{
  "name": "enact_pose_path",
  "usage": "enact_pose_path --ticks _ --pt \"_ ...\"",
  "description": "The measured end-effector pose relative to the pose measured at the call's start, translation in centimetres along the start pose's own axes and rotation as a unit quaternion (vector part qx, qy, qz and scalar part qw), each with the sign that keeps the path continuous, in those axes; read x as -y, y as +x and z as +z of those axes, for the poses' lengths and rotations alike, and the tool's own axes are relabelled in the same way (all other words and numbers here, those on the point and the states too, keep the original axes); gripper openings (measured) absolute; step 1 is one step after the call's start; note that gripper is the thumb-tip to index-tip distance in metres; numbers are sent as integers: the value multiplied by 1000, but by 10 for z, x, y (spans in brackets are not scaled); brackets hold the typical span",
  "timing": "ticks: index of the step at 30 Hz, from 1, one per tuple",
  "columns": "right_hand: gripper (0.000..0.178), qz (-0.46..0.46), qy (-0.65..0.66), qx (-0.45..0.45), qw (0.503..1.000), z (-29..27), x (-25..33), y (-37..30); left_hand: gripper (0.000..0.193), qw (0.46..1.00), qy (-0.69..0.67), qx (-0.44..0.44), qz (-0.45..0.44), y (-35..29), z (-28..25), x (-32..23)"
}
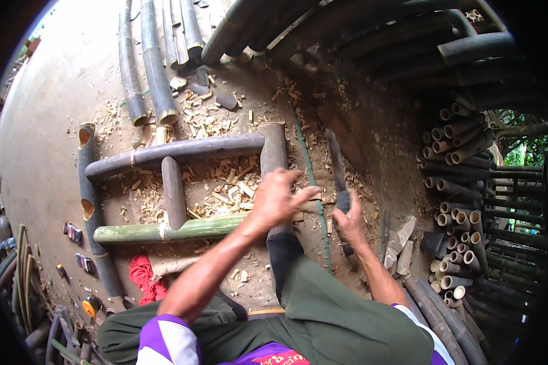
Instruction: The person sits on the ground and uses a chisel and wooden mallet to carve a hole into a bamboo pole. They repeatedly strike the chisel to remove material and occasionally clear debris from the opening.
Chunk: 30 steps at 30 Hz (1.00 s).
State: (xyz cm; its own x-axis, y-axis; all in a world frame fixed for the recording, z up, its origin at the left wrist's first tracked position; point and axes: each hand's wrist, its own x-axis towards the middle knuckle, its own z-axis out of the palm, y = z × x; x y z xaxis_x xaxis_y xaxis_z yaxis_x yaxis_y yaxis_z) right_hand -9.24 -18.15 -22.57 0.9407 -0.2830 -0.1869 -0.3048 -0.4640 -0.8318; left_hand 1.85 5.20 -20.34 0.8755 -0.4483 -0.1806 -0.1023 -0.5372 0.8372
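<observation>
My right hand [351, 220] grips the dark handle of a large knife [335, 159], its long blade pointing away from me. Thumb and fingers apart, my left hand [280, 198] is over the right post [274, 146] of a bamboo frame and holds nothing; whether it touches the post I cannot tell. The frame lies on the ground before me. A dark upper rail [189, 149] and a green bamboo rail [170, 232] run between the right post and a notched left post [90, 210]. A short dark crosspiece [173, 194] joins the rails. My knee lies against the right post's near end.
Bamboo chips [225, 193] litter the ground inside and around the frame. Long bamboo poles [155, 67] lie at the far left. Stacked cut bamboo pieces [463, 225] stand on the right, near split wood blocks [400, 243]. A red cloth [144, 278] lies at the near left.
</observation>
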Motion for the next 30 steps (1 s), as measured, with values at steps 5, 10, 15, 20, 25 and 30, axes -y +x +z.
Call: enact_pose_path --ticks 5,10,15,20,25,30 --pt "43 98 -262 50 959 -79 -62 -20 38 996 67 25 46 -17 -147 81" --pt "54 -45 -448 -79 889 -116 -101 -60 29 954 281 87 -48 -100 -289 142" --pt "71 153 -385 181 892 -110 -104 -112 31 961 73 -37 -266 -202 -329 183" --pt "73 93 -352 126 923 -96 -135 -155 31 941 -38 4 -337 -224 -297 152" --pt "38 102 -137 -57 984 -90 -111 -166 39 946 57 56 -314 -221 -302 157" --pt "29 147 160 -233 948 -168 -72 -162 39 964 106 36 -242 -246 -326 198"
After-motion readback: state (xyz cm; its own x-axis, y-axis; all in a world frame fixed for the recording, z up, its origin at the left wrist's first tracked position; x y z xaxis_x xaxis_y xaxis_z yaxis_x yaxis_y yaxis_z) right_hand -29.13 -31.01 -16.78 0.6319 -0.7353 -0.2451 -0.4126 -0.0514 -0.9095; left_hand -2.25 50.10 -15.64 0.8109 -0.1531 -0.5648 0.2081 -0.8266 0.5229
